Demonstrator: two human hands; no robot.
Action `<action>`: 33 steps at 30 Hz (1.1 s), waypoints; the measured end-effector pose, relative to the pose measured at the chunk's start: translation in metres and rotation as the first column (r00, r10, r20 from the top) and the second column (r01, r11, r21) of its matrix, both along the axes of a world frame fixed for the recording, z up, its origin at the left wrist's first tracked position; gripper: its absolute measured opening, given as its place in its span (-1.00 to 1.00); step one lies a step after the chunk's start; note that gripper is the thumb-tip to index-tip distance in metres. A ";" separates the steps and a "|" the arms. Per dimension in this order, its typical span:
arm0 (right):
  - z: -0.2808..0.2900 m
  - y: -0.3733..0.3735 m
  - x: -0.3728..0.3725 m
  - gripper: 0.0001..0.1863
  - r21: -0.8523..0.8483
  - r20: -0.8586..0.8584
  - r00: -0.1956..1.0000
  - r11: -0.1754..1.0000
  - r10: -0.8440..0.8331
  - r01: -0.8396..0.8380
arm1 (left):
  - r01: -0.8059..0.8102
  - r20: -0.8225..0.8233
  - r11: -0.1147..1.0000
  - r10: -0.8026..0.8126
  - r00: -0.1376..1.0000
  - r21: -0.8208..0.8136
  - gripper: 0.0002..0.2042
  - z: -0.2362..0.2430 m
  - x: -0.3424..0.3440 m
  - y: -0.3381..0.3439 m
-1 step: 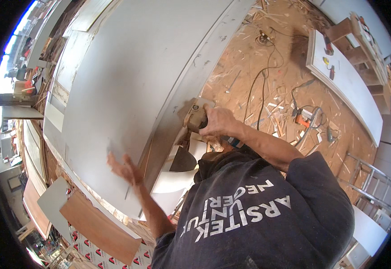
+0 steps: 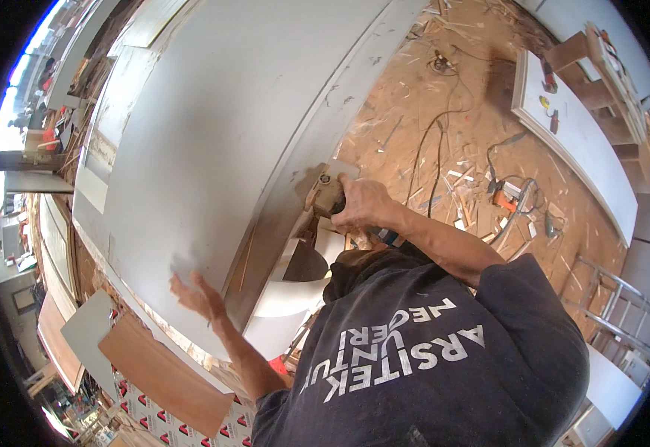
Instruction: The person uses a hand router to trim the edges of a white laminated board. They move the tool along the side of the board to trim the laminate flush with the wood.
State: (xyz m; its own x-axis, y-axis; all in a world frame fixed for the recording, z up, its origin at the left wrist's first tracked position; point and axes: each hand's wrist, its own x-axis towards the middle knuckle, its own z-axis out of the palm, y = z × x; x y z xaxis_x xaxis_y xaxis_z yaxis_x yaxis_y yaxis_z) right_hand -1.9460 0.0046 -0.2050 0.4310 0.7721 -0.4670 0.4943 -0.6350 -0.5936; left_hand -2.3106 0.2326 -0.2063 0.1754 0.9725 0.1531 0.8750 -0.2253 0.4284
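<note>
My right hand (image 2: pixel 363 203) is wrapped round a dusty tan power tool (image 2: pixel 325 195) with a round knob on top; its exact kind is hard to make out. The tool sits on the long pale strip (image 2: pixel 295 175) along the right edge of a large white panel (image 2: pixel 198 141). My left hand (image 2: pixel 200 296) is over the lower part of that panel with its fingers spread, holding nothing. Whether it touches the surface cannot be told. Between my hands, below the strip, a curved white piece (image 2: pixel 284 298) with a dark opening shows.
Wood offcuts and black cables lie over the brown floor (image 2: pixel 392 141) at right, with an orange power tool (image 2: pixel 505 200) among them. A white board (image 2: pixel 578 141) carries small hand tools. A metal ladder (image 2: pixel 623 305) lies at far right. A brown sheet (image 2: pixel 165 372) rests at lower left.
My left hand has shifted slightly left and toward me over the panel. My right hand and the tan tool stay nearly in place.
</note>
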 end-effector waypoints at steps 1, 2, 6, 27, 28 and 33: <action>-0.001 0.003 -0.010 -0.25 0.002 -0.001 1.000 1.000 0.006 -0.006 | -0.066 -0.070 0.998 0.067 0.995 0.009 -0.04 -0.003 -0.038 0.009; -0.004 0.006 -0.019 -0.22 0.013 -0.009 1.000 1.000 0.015 -0.014 | -0.136 -0.142 0.990 0.138 0.980 0.023 -0.05 -0.013 -0.076 0.017; -0.014 0.005 -0.042 -0.14 0.031 0.018 1.000 0.999 0.016 -0.016 | -0.247 -0.254 0.961 0.210 0.944 -0.123 -0.06 -0.036 -0.124 0.027; -0.004 0.017 -0.153 -0.19 -0.021 0.037 0.999 1.000 0.017 -0.017 | -0.065 0.053 0.963 0.082 0.995 -0.261 -0.07 -0.048 -0.127 0.040; -0.005 0.017 -0.154 -0.18 -0.034 0.049 0.998 0.999 0.025 -0.023 | -0.060 0.059 0.964 0.078 0.995 -0.260 -0.07 -0.050 -0.128 0.041; 0.002 0.013 -0.146 -0.16 -0.054 0.123 0.992 0.998 0.025 -0.019 | -0.103 0.000 0.961 0.107 0.994 -0.257 -0.07 -0.046 -0.121 0.038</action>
